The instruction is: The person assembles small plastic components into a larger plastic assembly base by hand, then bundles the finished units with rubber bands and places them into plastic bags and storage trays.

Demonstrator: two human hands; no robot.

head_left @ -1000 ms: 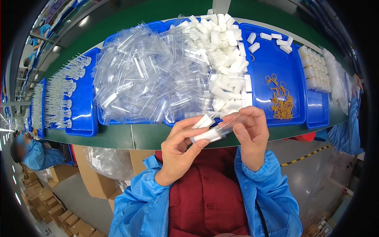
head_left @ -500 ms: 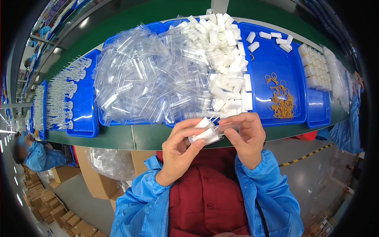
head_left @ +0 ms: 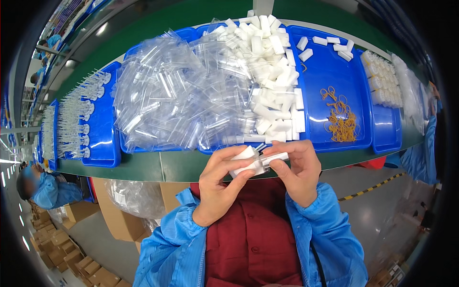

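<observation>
In front of my chest, my left hand [head_left: 215, 184] is closed around a bundle of white blocks [head_left: 249, 166] with clear plastic around part of it. A thin tip or two stick out beyond the bundle's far side. Between its thumb and fingers, my right hand [head_left: 301, 172] pinches another white block [head_left: 276, 158]. That block's inner end meets the bundle; whether it sits inside the plastic is too small to tell. Just beyond my hands lie a heap of clear plastic sleeves [head_left: 162, 95] and a pile of similar white blocks [head_left: 279, 100].
A blue tray [head_left: 320, 76] on the right holds yellow-brown rubber bands [head_left: 342, 128] and several loose white blocks. Farther right stand bundled white pieces [head_left: 382, 81]. At left, a blue tray [head_left: 103, 129] carries rows of thin-stemmed clear parts [head_left: 71, 129]. Cardboard boxes [head_left: 117, 210] stand below the green table edge.
A white block now shows in my right fingers, where a clear plastic piece showed before. My left hand keeps its hold on the bundle almost in place.
</observation>
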